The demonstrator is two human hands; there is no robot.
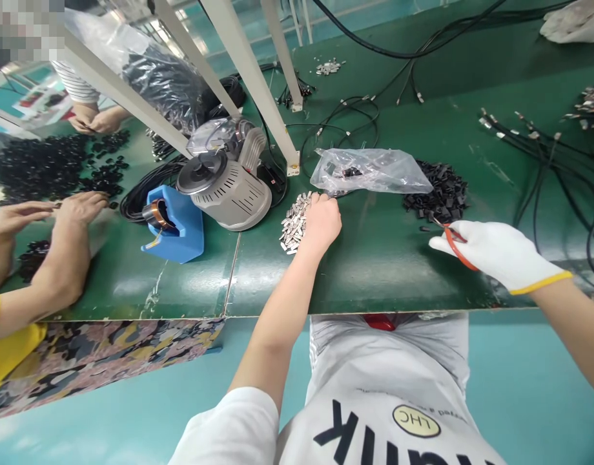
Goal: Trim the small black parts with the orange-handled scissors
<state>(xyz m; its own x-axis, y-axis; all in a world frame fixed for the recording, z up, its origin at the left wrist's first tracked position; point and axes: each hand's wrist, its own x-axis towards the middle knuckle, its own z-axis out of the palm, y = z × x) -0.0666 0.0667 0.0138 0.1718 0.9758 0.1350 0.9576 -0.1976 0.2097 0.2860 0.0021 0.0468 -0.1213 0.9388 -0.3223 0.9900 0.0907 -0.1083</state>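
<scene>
My bare left hand (325,221) is at the right side of a pile of small silver metal connectors (293,226). Its fingers are curled downward, and the fingertips, with whatever they pinch, are hidden. On my right hand (500,250) is a white glove with a yellow cuff. This hand is closed around red-handled pliers (456,247), whose tips point up and left. Just beyond the pliers lies a heap of small black plastic pieces (440,192). A clear plastic bag (369,170) with small parts inside lies between the two piles.
Left of the connectors stand a grey machine (224,187) and a blue tape dispenser (181,226). White posts (258,84) rise from the green table (374,278). Black cables (558,161) lie at right. At far left, a co-worker's hands (79,210) handle black parts.
</scene>
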